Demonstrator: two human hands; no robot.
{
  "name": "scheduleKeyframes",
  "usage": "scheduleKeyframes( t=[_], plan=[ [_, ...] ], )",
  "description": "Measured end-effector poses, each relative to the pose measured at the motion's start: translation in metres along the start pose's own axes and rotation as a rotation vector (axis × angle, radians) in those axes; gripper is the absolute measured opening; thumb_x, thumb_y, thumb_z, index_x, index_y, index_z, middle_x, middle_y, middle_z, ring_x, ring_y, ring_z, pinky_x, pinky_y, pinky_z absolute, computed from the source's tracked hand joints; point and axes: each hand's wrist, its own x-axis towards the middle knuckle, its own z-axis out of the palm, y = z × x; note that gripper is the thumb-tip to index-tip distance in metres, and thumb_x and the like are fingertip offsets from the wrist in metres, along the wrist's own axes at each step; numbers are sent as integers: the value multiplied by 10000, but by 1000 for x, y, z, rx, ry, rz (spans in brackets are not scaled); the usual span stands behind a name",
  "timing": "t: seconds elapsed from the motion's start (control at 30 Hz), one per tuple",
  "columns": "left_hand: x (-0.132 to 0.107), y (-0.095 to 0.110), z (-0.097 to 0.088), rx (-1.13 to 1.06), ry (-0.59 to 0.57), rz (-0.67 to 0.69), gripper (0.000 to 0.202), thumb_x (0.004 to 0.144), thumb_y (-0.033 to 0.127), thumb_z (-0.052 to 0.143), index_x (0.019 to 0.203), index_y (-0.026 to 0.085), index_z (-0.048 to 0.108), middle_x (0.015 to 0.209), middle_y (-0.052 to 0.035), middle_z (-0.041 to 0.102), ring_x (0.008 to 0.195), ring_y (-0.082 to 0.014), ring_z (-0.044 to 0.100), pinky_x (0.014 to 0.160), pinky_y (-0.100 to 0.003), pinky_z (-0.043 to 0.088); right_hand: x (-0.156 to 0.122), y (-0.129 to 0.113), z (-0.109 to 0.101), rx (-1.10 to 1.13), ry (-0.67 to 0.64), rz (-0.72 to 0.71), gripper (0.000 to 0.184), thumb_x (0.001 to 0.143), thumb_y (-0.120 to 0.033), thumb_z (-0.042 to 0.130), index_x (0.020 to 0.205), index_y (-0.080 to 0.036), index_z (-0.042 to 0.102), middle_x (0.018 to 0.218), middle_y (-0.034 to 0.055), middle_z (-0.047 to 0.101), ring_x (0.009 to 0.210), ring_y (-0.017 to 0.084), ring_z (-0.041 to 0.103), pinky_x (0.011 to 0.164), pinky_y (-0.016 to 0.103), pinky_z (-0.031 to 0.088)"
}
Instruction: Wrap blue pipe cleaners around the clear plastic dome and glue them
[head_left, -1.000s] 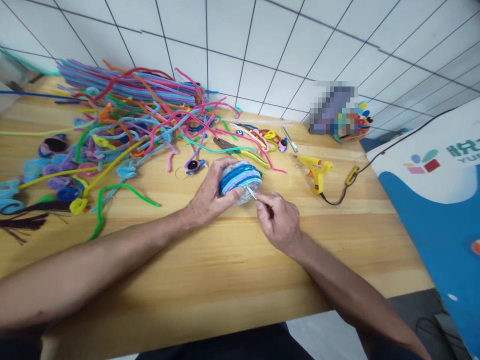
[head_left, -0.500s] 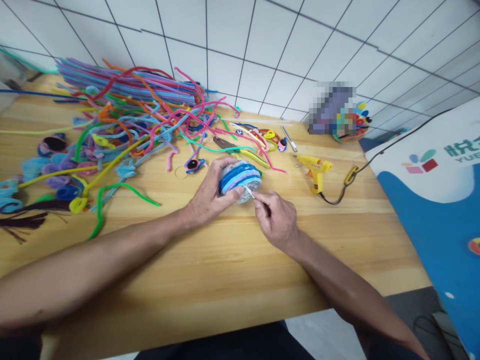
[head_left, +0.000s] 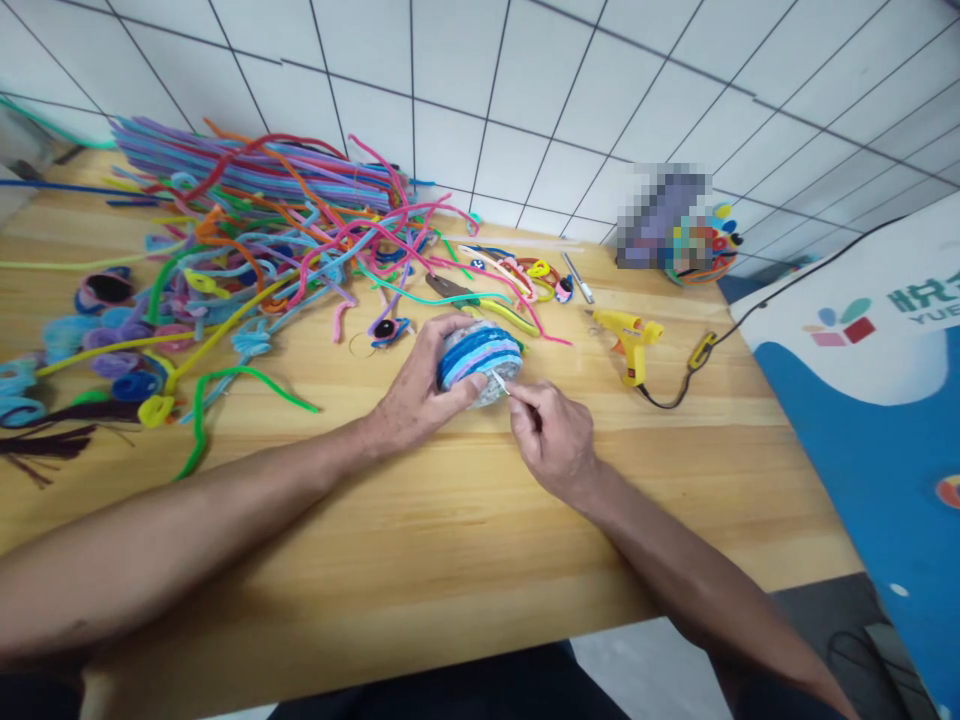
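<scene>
My left hand (head_left: 416, 390) is wrapped round a ball (head_left: 487, 350) with blue, light blue and lilac pipe-cleaner bands over a greyish, shiny body. Its thumb presses on the near side of the ball. In the fingertips of my right hand (head_left: 555, 435) is a small thin white-silver tool (head_left: 499, 382), closed in a pinch. The tool's tip touches the ball's lower right, on the greyish part below the bands. Most of the tool is hidden by my fingers, so its kind does not show.
Behind the hands lie pliers (head_left: 480, 300) and a craft knife (head_left: 577, 276). A yellow hot glue gun (head_left: 631, 345) with a cord stands to the right. Tangled pipe cleaners (head_left: 247, 260) cover the left side; a green one (head_left: 199, 410) reaches forward. A tiled wall (head_left: 450, 90) backs the table.
Almost nothing differs. The tool's tip and my right fingertips have shifted very slightly against the ball; my left hand and the ball stay in place.
</scene>
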Motion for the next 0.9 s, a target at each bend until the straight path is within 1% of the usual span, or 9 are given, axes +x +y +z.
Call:
scheduleKeyframes(
  t=[0.1, 0.17, 0.27, 0.37, 0.53, 0.67, 0.77, 0.83, 0.9],
  plan=[
    [0, 1, 0, -3, 7, 15, 585, 1049, 552, 680, 1510, 277, 449, 1522, -139, 555, 1444, -315, 590, 1232, -540, 526, -2, -1, -1, 26, -15, 13, 236, 1069, -113, 579, 1272, -215, 642, 920, 8, 793, 734, 148, 743, 694, 251, 576],
    [1, 1, 0, -4, 8, 14, 586, 1045, 548, 686, 1509, 279, 451, 1524, -142, 555, 1444, -323, 588, 1231, -555, 525, -3, -1, 0, 29, -13, 12, 247, 1059, -107, 586, 1272, -215, 647, 899, 5, 785, 741, 152, 745, 702, 250, 580],
    [1, 2, 0, -11, 3, -10, 592, 1037, 550, 691, 1505, 278, 451, 1537, -149, 551, 1462, -335, 575, 1250, -579, 507, -4, -1, 2, 20, -5, 7, 277, 1044, -93, 587, 1282, -220, 651, 883, 5, 779, 769, 164, 753, 714, 254, 585],
    [1, 3, 0, -11, 2, -27, 596, 1034, 553, 690, 1502, 272, 450, 1535, -148, 554, 1465, -328, 575, 1258, -569, 505, -4, -1, 2, 30, -17, 19, 328, 1031, -87, 587, 1321, -229, 648, 895, 4, 785, 786, 171, 758, 722, 262, 590],
    [0, 4, 0, 3, 4, -17, 595, 1036, 555, 682, 1503, 272, 447, 1524, -147, 561, 1454, -326, 580, 1252, -564, 512, -3, -1, 0, 31, -17, 15, 241, 1074, -122, 570, 1278, -214, 658, 920, 20, 793, 762, 163, 755, 700, 262, 578],
    [0, 4, -1, -6, -5, -30, 601, 1040, 563, 678, 1507, 268, 441, 1546, -153, 544, 1474, -321, 570, 1267, -551, 500, -2, 0, 1, 7, -14, -9, 231, 1070, -113, 568, 1258, -202, 669, 894, 16, 786, 739, 158, 742, 674, 264, 564],
    [0, 4, -1, -3, -7, -24, 606, 1039, 557, 684, 1510, 264, 439, 1545, -157, 542, 1473, -326, 569, 1266, -559, 496, -2, 0, 1, -36, -11, -12, 195, 1091, -144, 552, 1236, -211, 663, 869, 9, 778, 700, 155, 725, 655, 269, 561],
    [0, 4, -1, 3, -3, -22, 603, 1037, 557, 686, 1508, 269, 443, 1536, -153, 547, 1463, -327, 574, 1260, -561, 500, -3, 0, 0, -47, -15, -3, 194, 1095, -159, 545, 1239, -221, 660, 863, 8, 775, 693, 158, 723, 655, 273, 563],
    [0, 4, 0, 4, 0, -19, 598, 1037, 557, 685, 1508, 276, 445, 1532, -149, 550, 1459, -327, 575, 1256, -561, 504, -3, -1, 0, -27, -18, 10, 231, 1076, -145, 562, 1270, -228, 657, 879, 6, 781, 710, 161, 730, 675, 271, 571]
  ],
)
